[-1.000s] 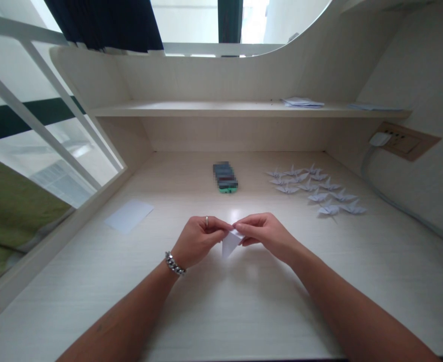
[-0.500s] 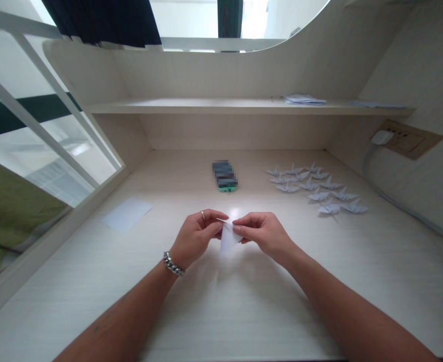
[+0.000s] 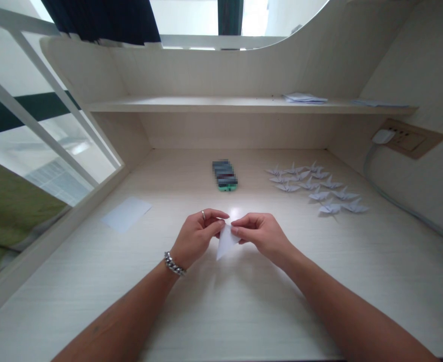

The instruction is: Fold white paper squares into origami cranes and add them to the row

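A small folded white paper (image 3: pixel 226 242) hangs point-down just above the pale wooden desk (image 3: pixel 244 301). My left hand (image 3: pixel 197 236), with a ring and a chain bracelet, pinches its upper left edge. My right hand (image 3: pixel 261 233) pinches the upper right edge, fingers curled. Both hands meet at the top of the paper, near the middle of the desk.
Several folded paper cranes (image 3: pixel 315 188) lie in rows at the right rear of the desk. A phone (image 3: pixel 224 175) lies at the middle rear, a flat white sheet (image 3: pixel 126 214) at the left. More papers (image 3: pixel 304 98) rest on the shelf. A plugged cable (image 3: pixel 395 203) runs along the right wall.
The paper's tip has swung slightly down and left between my fingers. Both hands shifted a little upward and stayed pinched on it.
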Motion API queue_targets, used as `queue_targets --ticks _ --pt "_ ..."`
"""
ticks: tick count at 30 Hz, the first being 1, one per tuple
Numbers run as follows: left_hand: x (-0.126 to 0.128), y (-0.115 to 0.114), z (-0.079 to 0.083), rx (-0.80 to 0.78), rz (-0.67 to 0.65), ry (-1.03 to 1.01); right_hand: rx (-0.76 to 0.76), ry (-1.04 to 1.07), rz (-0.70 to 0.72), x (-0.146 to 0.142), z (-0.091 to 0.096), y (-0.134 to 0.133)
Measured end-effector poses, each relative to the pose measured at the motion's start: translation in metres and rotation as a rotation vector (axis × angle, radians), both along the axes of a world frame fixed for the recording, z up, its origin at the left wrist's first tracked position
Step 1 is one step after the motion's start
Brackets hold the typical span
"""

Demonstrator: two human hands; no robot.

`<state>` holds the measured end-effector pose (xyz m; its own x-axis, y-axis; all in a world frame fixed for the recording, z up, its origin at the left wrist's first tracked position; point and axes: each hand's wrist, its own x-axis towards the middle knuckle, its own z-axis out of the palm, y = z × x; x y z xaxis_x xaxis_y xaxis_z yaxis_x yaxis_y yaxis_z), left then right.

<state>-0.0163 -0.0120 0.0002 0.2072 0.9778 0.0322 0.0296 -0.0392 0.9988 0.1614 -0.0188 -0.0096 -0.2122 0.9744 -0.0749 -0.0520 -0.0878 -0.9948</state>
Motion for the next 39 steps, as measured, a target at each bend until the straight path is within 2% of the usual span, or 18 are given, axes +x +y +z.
queue_targets --ticks 4,10,20,29,39 --pt "0.0006 0.0001 0.0009 -0.047 0.009 -0.068 -0.01 0.008 -0.013 -0.0002 0.0005 0.0005" --pt "0.0007 -0.0018 0.0036 -0.02 -0.002 0.017 -0.025 -0.011 0.003 -0.0003 0.0006 0.0002" --pt "0.0021 -0.0005 0.0032 -0.066 0.006 -0.029 -0.041 0.039 0.003 -0.0002 -0.0015 0.0013" --pt "-0.0027 -0.0018 0.002 -0.05 -0.035 -0.043 0.026 0.056 -0.019 0.0004 -0.0027 0.0016" --pt "-0.0027 -0.0013 0.003 -0.045 -0.02 -0.038 0.044 0.035 -0.017 0.0005 -0.0009 0.0008"
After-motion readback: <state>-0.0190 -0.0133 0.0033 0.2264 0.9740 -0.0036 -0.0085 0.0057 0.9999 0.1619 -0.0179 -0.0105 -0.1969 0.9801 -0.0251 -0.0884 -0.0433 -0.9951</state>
